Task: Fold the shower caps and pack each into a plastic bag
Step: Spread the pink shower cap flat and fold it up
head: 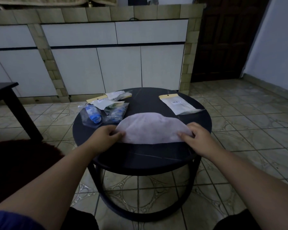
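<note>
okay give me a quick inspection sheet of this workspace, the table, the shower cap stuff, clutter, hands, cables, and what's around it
Surface: round dark table, near part bare.
Job's things: pale shower cap lies folded in a half-round, straight edge nearest the person. Single plastic bag with yellow header lies flat at far right.
Clutter: pile of bags at far left, some holding blue items.
Hands: left hand pinches the cap's left corner; right hand pinches its right corner.
Cables: nothing seen.
Surroundings: tiled floor, white cabinets behind, dark door at right, second dark table at left.
</note>
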